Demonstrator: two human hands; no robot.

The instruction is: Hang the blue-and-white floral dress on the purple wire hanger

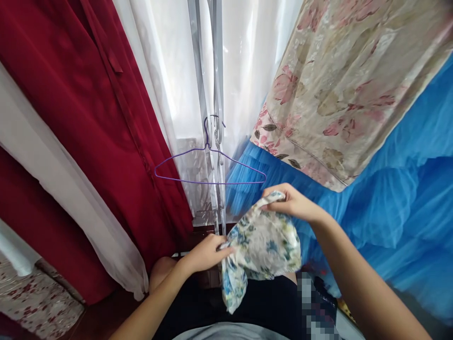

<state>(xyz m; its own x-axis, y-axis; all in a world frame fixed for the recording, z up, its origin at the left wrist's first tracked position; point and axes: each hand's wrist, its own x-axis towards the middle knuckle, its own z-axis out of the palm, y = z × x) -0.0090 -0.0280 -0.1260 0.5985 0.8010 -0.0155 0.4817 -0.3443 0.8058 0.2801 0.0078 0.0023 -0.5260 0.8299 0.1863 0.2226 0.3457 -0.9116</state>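
Between my two hands hangs a crumpled floral cloth piece (pixel 265 245), white with blue and yellow-green flowers; its exact kind cannot be made out. My left hand (pixel 208 250) pinches its left edge, fingers closed on the fabric. Higher up and to the right, my right hand (pixel 288 203) grips the top corner with thumb and fingers. The fabric sags below both hands over my dark-clad lap. Just above it, a thin purple clothes hanger (pixel 191 182) with nothing on it hangs by its hook from a grey metal stand. Neither hand touches the hanger.
The metal stand (pixel 217 94) rises in front of a white sheer curtain (pixel 159 47). Red drapes (pixel 88 118) fall on the left. A pink-flowered beige garment (pixel 325 94) hangs on the right, over blue tulle (pixel 382 212). A patterned box or cloth (pixel 38 302) lies at lower left.
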